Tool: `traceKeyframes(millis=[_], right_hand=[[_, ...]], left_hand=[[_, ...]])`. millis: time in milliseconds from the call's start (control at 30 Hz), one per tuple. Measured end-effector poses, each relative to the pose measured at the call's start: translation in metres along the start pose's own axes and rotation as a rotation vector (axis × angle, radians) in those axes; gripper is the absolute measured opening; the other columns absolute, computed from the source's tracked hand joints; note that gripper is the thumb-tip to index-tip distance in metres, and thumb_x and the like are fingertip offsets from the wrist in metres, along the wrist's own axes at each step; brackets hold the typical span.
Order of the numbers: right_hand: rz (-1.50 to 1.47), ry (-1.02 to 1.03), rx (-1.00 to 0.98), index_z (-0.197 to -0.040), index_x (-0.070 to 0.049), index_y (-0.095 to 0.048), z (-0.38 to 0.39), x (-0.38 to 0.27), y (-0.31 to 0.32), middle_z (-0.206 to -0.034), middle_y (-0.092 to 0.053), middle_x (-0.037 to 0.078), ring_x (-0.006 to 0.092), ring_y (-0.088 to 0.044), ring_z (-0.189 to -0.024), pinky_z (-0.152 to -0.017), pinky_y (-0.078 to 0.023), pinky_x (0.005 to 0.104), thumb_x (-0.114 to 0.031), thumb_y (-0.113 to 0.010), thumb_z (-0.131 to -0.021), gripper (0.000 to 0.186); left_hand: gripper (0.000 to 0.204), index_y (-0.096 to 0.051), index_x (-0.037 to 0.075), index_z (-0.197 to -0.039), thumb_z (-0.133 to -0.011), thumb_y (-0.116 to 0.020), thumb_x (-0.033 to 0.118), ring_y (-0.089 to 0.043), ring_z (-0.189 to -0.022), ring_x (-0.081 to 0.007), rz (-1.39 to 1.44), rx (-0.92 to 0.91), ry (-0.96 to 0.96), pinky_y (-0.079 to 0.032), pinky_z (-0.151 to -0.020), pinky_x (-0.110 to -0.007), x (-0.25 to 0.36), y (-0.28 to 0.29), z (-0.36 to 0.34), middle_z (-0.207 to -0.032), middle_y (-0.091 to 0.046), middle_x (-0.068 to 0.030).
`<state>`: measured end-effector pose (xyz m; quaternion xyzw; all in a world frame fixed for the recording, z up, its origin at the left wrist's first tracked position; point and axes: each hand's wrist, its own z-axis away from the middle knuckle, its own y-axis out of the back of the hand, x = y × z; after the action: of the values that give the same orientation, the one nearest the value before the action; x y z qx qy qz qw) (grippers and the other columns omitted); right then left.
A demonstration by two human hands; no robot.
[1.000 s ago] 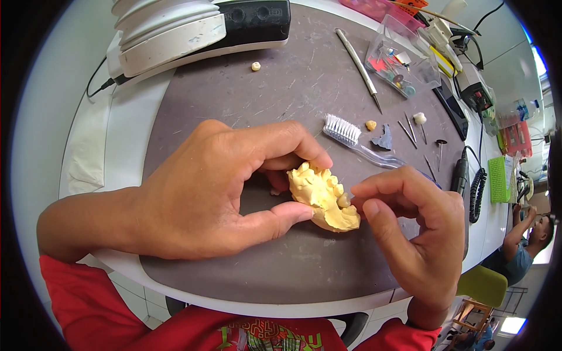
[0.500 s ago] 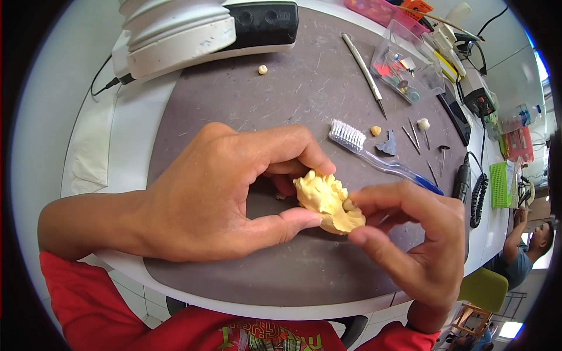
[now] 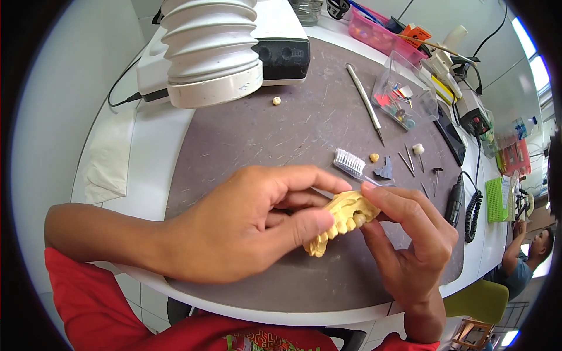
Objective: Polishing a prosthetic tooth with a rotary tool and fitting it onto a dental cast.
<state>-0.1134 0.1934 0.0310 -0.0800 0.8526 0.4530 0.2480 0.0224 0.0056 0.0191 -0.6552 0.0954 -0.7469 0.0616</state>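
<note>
A yellow plaster dental cast (image 3: 350, 206) is held between my two hands, tilted with its row of teeth along the lower side. My left hand (image 3: 243, 228) grips its left part, thumb across the near side and fingers behind. At its right end my right hand (image 3: 413, 234) pinches it between thumb and fingers, beside a paler, greyish tooth (image 3: 359, 220). Just beyond the cast lies a clear toothbrush (image 3: 351, 162) with white bristles, its handle partly hidden by my right hand. Near it are a small yellowish piece (image 3: 374, 158) and a dark grey scrap (image 3: 383, 168).
A white ribbed hose (image 3: 211, 52) hangs over the mat's far left, near a small cream crown (image 3: 277, 101). Toward the right lie a metal pen-like tool (image 3: 366, 102), several thin burs, a clear box (image 3: 404, 96) and a corded handpiece (image 3: 455, 202). Another person (image 3: 521, 260) sits far right.
The cast has been turned over, so its teeth now point toward me. My right hand has shifted from its near right side to pinch its right end. The whole view has shifted slightly.
</note>
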Motion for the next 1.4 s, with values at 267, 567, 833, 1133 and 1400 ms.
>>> traceKeyframes(millis=[267,567,833,1133,1400], right_hand=[[-0.627,-0.358,-0.089,-0.132,0.007,-0.057,0.001,-0.007,0.006,-0.116,-0.067,0.018,0.0213,-0.068,-0.107,-0.092,-0.056,0.0314,0.012,-0.065,-0.086,0.047],[-0.805,-0.546,-0.126,-0.127,0.012,-0.055,-0.001,-0.01,0.01,-0.116,-0.066,0.021,0.0251,-0.067,-0.107,-0.092,-0.056,0.0338,-0.001,-0.076,-0.082,0.052],[-0.806,-0.447,-0.154,-0.125,0.008,-0.061,0.001,-0.003,0.01,-0.121,-0.064,0.019,0.0239,-0.066,-0.11,-0.095,-0.056,0.0328,0.011,-0.072,-0.082,0.044],[-0.723,-0.328,-0.117,-0.123,0.007,-0.063,0.004,-0.001,0.004,-0.118,-0.066,0.019,0.0234,-0.068,-0.107,-0.092,-0.057,0.033,0.006,-0.074,-0.083,0.041],[-0.688,-0.292,-0.114,-0.123,0.006,-0.063,0.006,-0.001,0.002,-0.117,-0.067,0.019,0.0224,-0.068,-0.106,-0.091,-0.057,0.0319,0.006,-0.073,-0.084,0.04]], left_hand=[[0.053,-0.051,0.002,-0.138,-0.089,-0.071,0.002,-0.062,-0.115,-0.0198,-0.08,0.066,-0.171,-0.054,-0.099,-0.033,-0.005,-0.005,0.002,-0.13,-0.06,-0.0128],[0.053,-0.054,0.0,-0.134,-0.086,-0.075,0.002,-0.064,-0.114,-0.0225,-0.139,0.118,-0.246,-0.057,-0.096,-0.036,-0.009,-0.006,0.003,-0.124,-0.063,-0.0141],[0.049,-0.057,-0.001,-0.13,-0.085,-0.076,0.003,-0.067,-0.109,-0.023,-0.185,0.132,-0.297,-0.058,-0.093,-0.036,-0.01,-0.006,0.003,-0.12,-0.064,-0.0145],[0.048,-0.06,-0.002,-0.127,-0.083,-0.077,0.002,-0.067,-0.108,-0.0222,-0.188,0.134,-0.327,-0.058,-0.094,-0.035,-0.012,-0.005,0.002,-0.119,-0.065,-0.0141],[0.05,-0.06,-0.001,-0.127,-0.082,-0.079,0.003,-0.067,-0.108,-0.0208,-0.189,0.153,-0.312,-0.058,-0.094,-0.034,-0.013,-0.006,0.004,-0.118,-0.065,-0.0127]])
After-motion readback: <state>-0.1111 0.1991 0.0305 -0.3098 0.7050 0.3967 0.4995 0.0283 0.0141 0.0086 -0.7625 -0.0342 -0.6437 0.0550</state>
